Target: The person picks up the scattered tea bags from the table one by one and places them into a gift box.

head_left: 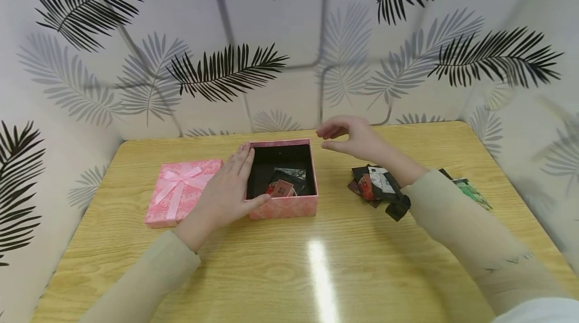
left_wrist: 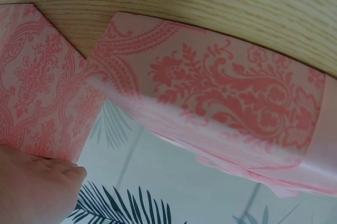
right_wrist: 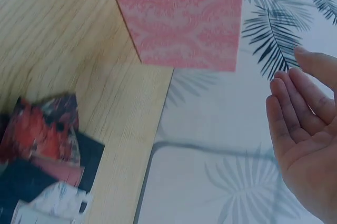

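Note:
A pink patterned gift box [head_left: 284, 207] stands without its lid on the wooden table, its inside black, with several small printed cards [head_left: 285, 186] lying at the bottom. My left hand [head_left: 228, 190] rests on the box's left rim, fingers straight along it and thumb over the front edge. In the left wrist view that hand [left_wrist: 39, 184] lies at the top of the box wall [left_wrist: 42, 77]. My right hand [head_left: 355, 138] hovers beyond the box's right back corner, fingers loosely bent and nothing in them; the right wrist view shows its bare palm [right_wrist: 310, 140].
The pink lid [head_left: 185, 190] with a ribbon bow lies left of the box. Right of the box is a pile of dark and red cards [head_left: 373, 185], partly behind the right wrist. A green card [head_left: 472, 192] lies farther right. A patterned wall covering [head_left: 280, 26] rises behind the table.

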Demonstrator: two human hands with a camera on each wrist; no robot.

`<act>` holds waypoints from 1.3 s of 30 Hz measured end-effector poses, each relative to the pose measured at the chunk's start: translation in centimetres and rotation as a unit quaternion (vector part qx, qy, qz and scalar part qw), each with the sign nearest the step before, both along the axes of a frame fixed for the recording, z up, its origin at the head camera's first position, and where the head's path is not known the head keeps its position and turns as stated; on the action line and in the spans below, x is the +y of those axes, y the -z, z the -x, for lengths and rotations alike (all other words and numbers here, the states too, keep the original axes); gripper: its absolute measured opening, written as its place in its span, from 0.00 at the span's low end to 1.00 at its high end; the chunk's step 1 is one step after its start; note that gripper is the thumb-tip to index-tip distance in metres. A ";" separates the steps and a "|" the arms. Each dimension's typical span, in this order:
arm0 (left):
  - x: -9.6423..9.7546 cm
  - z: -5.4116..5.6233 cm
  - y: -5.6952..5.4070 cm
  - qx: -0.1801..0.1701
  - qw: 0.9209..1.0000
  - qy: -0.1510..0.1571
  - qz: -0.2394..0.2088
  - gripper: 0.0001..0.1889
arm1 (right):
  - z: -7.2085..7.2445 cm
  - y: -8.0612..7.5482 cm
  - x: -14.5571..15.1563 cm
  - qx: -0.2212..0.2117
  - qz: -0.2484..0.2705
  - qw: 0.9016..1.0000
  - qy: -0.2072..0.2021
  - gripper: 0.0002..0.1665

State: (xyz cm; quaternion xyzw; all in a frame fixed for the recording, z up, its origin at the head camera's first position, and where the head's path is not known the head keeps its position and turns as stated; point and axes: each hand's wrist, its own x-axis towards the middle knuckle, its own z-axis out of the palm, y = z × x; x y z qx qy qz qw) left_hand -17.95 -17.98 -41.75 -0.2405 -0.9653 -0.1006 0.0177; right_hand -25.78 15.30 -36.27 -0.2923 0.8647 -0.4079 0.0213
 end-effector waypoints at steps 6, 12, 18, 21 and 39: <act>0.0 0.0 0.1 0.005 1.000 0.001 0.000 0.58 | -0.7 -0.5 2.7 -0.006 0.001 1.000 0.028 0.15; 0.0 0.0 0.1 0.003 1.000 -0.002 0.000 0.59 | -1.4 -0.9 5.3 -0.016 0.002 0.999 0.050 0.16; 0.0 -0.2 0.0 -0.004 1.000 -0.007 -0.003 0.59 | -2.3 -0.7 8.2 -0.011 -0.007 0.997 0.073 0.17; 0.1 -0.2 0.0 -0.006 1.000 -0.008 -0.006 0.58 | -2.8 -0.5 9.8 -0.008 -0.008 0.996 0.089 0.17; 0.2 -0.1 0.2 0.003 1.000 -0.004 -0.008 0.57 | -6.1 0.8 20.7 -0.059 0.019 0.971 0.231 0.15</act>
